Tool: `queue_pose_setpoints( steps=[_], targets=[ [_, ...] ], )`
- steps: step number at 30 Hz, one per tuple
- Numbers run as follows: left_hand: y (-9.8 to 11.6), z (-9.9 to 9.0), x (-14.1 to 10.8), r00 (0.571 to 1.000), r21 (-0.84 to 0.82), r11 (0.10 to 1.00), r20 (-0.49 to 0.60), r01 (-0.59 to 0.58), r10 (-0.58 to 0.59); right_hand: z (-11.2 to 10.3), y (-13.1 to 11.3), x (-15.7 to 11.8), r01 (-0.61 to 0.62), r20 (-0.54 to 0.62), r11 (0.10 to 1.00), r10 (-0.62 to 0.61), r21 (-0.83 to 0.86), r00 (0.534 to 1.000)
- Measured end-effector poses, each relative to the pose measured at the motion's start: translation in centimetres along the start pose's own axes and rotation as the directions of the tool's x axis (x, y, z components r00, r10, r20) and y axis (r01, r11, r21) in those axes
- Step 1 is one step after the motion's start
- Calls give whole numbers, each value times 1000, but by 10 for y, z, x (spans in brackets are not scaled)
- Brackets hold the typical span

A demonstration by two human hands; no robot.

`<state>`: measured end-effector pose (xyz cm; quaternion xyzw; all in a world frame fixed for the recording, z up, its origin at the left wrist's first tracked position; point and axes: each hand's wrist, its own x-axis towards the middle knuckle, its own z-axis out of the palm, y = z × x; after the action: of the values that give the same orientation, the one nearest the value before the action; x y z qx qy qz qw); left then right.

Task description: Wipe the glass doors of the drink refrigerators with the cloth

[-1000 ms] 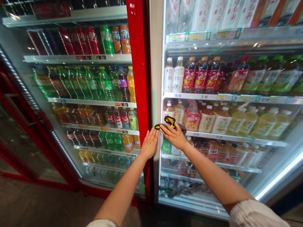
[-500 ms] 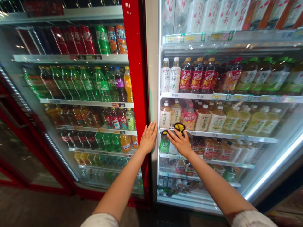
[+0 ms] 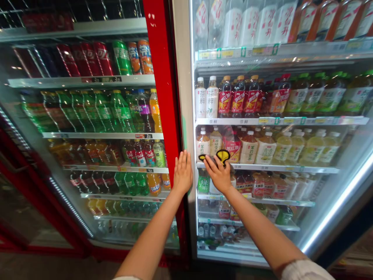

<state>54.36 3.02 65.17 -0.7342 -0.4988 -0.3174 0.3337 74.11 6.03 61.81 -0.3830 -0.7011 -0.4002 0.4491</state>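
Head cam: left hand point(image 3: 183, 173) sits open and flat on the red drinks-fridge door frame point(image 3: 163, 97), right hand point(image 3: 219, 174) grips a black-and-yellow object point(image 3: 223, 155), no clue what, against the glass door point(image 3: 305, 140).

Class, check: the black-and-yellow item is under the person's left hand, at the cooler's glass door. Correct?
No: the black-and-yellow item is under the right hand, not the left hand, in the head view; it is at the cooler's glass door.
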Motion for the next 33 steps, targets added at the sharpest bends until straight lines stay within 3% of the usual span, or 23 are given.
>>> queue_pose_setpoints(
  steps=[4, 7, 9, 13, 16, 18, 20, 24, 27, 29, 31, 33],
  targets=[
    [0, -2, 3, 1000, 0, 1000, -30, -3, 3, 6, -11, 23, 100, 118, 992, -108, 74, 987],
    [0, -3, 11, 1000, -29, 999, -13, -17, 17, 6, 12, 54, 44, 103, 996, -52, 81, 993],
    [3, -2, 15, 999, -55, 998, 11, -38, 39, 3, 33, 58, -43, 26, 999, 42, 30, 999],
    [9, 2, 16, 996, -85, 994, 44, -73, 77, -1, 45, 14, -150, -100, 987, 143, -63, 985],
    [13, 6, 15, 995, -73, 994, 39, -87, 90, 3, 28, -19, -35, -68, 998, 32, -53, 997],
    [15, 9, 17, 995, -58, 994, 27, -89, 91, 8, 20, -21, 60, -23, 998, -60, -23, 998],
    [18, 11, 21, 995, -46, 994, 12, -96, 96, 10, 26, -7, 79, 5, 997, -79, 3, 997],
    [28, 13, 26, 992, -30, 991, -4, -129, 129, 2, 66, 12, -75, -62, 997, 74, -17, 995],
    [36, 16, 24, 991, -24, 991, 22, -131, 132, -7, 84, -20, -214, -53, 976, 212, -39, 976],
    [43, 19, 20, 991, -18, 992, 51, -124, 125, -9, 82, -53, -276, 12, 959, 277, -57, 961],
    [49, 23, 17, 990, -8, 993, 80, -116, 116, -7, 72, -78, -221, 72, 974, 224, -49, 972],
    [57, 27, 16, 989, 5, 994, 104, -109, 108, -3, 64, -85, -100, 104, 995, 101, -12, 989]
  ],
)
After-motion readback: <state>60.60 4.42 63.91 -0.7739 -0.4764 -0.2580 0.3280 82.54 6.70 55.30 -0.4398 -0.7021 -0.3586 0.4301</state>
